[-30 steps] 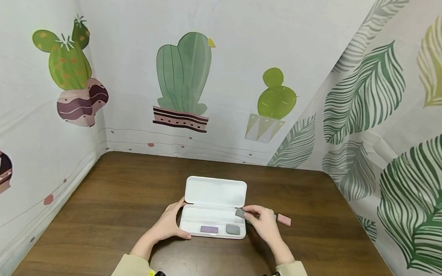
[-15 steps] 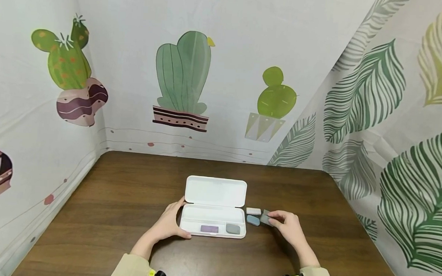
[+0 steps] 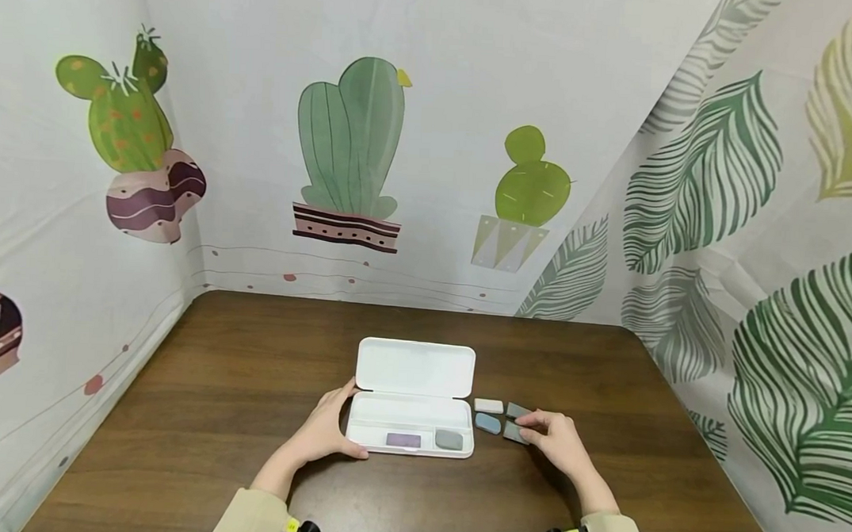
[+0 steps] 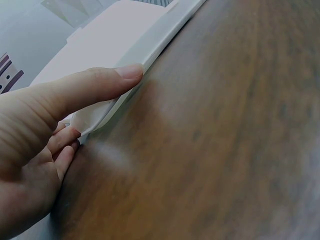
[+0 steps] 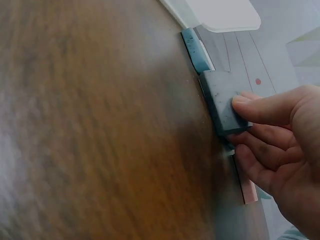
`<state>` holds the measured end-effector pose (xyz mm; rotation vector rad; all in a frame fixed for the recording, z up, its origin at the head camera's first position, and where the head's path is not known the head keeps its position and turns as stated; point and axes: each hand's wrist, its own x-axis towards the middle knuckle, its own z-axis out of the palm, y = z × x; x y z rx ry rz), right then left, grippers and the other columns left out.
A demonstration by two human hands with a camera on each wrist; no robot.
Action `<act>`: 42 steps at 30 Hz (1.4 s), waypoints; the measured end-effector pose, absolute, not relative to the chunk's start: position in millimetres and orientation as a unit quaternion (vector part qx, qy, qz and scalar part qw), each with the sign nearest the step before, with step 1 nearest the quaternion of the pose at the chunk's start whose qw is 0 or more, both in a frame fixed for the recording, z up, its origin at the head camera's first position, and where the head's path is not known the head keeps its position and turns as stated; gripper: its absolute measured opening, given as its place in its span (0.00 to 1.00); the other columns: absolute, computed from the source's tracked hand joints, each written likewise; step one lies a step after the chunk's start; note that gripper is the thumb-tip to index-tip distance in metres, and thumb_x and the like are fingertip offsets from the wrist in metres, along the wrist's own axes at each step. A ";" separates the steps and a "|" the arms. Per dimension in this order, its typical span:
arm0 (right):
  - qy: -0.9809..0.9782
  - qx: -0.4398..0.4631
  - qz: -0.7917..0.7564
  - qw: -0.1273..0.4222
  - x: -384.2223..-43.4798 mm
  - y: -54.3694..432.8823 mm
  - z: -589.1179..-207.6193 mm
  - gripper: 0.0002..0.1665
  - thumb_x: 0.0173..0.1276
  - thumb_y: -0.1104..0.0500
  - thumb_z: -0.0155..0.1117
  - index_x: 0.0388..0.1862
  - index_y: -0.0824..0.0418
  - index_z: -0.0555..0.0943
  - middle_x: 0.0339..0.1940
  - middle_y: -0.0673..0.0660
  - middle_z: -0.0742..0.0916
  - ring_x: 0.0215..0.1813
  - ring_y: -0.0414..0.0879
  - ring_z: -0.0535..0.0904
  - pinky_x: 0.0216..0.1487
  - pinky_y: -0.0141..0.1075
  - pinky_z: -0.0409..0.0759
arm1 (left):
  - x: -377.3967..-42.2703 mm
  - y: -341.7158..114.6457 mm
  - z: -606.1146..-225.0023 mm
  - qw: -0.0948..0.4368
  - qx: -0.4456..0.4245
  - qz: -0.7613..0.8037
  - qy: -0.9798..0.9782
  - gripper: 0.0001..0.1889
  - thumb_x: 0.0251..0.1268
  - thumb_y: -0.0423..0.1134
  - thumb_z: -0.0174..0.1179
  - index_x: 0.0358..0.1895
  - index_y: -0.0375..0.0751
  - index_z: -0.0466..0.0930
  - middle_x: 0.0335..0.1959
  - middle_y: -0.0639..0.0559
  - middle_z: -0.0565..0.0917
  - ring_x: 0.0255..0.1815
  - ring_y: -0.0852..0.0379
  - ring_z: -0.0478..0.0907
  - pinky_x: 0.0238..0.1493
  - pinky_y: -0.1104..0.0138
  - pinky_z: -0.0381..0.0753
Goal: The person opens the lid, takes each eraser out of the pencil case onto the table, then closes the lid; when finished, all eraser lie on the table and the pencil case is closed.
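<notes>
An open white pencil case [image 3: 416, 367] lies on the table, its lid tipped back. My left hand [image 3: 319, 434] grips its left end; in the left wrist view the thumb [image 4: 112, 82] lies along the front edge. A purple eraser [image 3: 403, 440] and a rounded grey eraser [image 3: 449, 439] sit in the front compartment. Right of the case, my right hand [image 3: 564, 445] pinches a flat grey eraser [image 5: 220, 97] between thumb and fingers, low at the tabletop. Behind it lies another grey eraser [image 3: 518, 410].
A white eraser [image 3: 489, 406] and a blue eraser [image 3: 487, 423] lie between the case and the grey pair. In the right wrist view, a pink eraser [image 5: 248, 189] shows beyond the fingers. Patterned cloth [image 3: 431, 139] hangs behind the brown table [image 3: 266, 330].
My right hand has carried the grey eraser from the case's right end out to the right and down in front of the other grey one. The left hand has stayed in place.
</notes>
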<state>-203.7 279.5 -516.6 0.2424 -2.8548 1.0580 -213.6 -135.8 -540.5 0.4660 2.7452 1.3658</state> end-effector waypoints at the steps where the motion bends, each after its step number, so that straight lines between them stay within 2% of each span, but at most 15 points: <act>1: -0.934 0.079 0.346 0.045 -203.7 278.9 -516.7 0.06 0.60 0.66 0.69 0.36 0.60 0.88 0.40 0.56 0.90 0.58 0.62 0.80 0.54 0.49 0.79 | -213.5 -135.9 -540.4 0.020 0.150 0.440 0.885 0.69 0.21 0.46 0.85 0.75 0.30 0.52 0.65 0.42 0.74 0.71 0.38 0.60 0.69 0.42 0.60; 7: -0.936 0.069 0.341 0.059 -204.7 276.0 -517.2 0.06 0.58 0.66 0.70 0.36 0.60 0.88 0.38 0.55 0.90 0.45 0.52 0.85 0.45 0.39 0.81 | -212.9 -135.7 -539.6 0.018 0.150 0.441 0.885 0.69 0.20 0.45 0.85 0.75 0.30 0.53 0.65 0.42 0.75 0.71 0.38 0.60 0.68 0.42 0.60; 16: -0.931 0.048 0.358 0.053 -206.9 274.8 -517.7 0.06 0.58 0.68 0.70 0.35 0.62 0.87 0.37 0.56 0.90 0.41 0.50 0.86 0.39 0.32 0.81 | -213.0 -135.6 -540.3 0.015 0.152 0.442 0.884 0.70 0.20 0.45 0.85 0.75 0.30 0.53 0.65 0.42 0.75 0.71 0.39 0.61 0.68 0.42 0.60; 24: -0.930 0.057 0.356 0.066 -207.0 273.5 -518.3 0.06 0.57 0.70 0.70 0.34 0.63 0.87 0.35 0.56 0.90 0.38 0.47 0.85 0.37 0.32 0.81 | -212.6 -135.7 -540.2 0.013 0.154 0.441 0.884 0.69 0.20 0.45 0.85 0.75 0.30 0.53 0.64 0.42 0.75 0.70 0.39 0.61 0.68 0.42 0.60; 31: -0.928 0.057 0.357 0.086 -207.4 265.7 -513.9 0.07 0.57 0.69 0.71 0.35 0.63 0.87 0.35 0.56 0.90 0.38 0.47 0.85 0.40 0.33 0.82 | -211.3 -135.4 -538.6 0.014 0.153 0.444 0.883 0.70 0.20 0.45 0.85 0.75 0.30 0.53 0.64 0.42 0.76 0.70 0.39 0.62 0.68 0.42 0.60; 36: -0.920 0.078 0.368 0.113 -208.6 246.9 -505.2 0.07 0.57 0.68 0.71 0.36 0.62 0.88 0.34 0.54 0.90 0.38 0.47 0.86 0.41 0.37 0.83 | -211.0 -135.5 -538.9 0.015 0.152 0.442 0.884 0.70 0.20 0.45 0.85 0.75 0.30 0.53 0.64 0.42 0.75 0.70 0.40 0.62 0.68 0.43 0.61; 42: -0.904 0.122 0.394 0.111 -208.1 211.1 -494.7 0.08 0.57 0.69 0.72 0.36 0.61 0.87 0.34 0.53 0.90 0.38 0.46 0.86 0.42 0.37 0.83 | -211.7 -135.8 -538.5 0.015 0.152 0.443 0.883 0.70 0.20 0.45 0.85 0.75 0.30 0.53 0.65 0.42 0.75 0.70 0.39 0.62 0.68 0.42 0.61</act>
